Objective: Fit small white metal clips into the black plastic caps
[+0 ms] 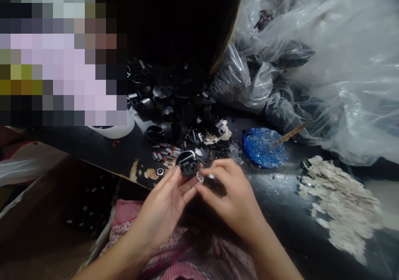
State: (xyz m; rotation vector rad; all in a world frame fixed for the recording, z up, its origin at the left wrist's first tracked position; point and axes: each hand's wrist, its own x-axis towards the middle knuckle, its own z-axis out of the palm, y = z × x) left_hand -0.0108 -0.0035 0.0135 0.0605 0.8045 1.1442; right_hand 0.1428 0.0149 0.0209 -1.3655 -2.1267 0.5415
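My left hand (pixel 170 207) holds a round black plastic housing (pixel 188 163) by its rim, thumb on the near side and fingers beneath. Moulded ribs and slots show inside the housing. Close beside it, my right hand (pixel 226 186) pinches a small pale flat piece (pixel 200 176) between thumb and fingers, just off the housing's right edge. Past the hands lie small grey cylinders with red ends (pixel 165 152), dark springs or screws too small to tell apart, and more black housings (pixel 170 131). A small black ring-shaped part (pixel 160 171) sits left of my left hand.
A blue lid-like dish (pixel 260 147) with a wooden stick (pixel 294 132) in it stands to the right. Beyond it are clear plastic bags (pixel 343 84). Flat pale pieces (pixel 339 205) are heaped on the right of the black table. A white container (pixel 116 128) stands left, by a blurred-out area.
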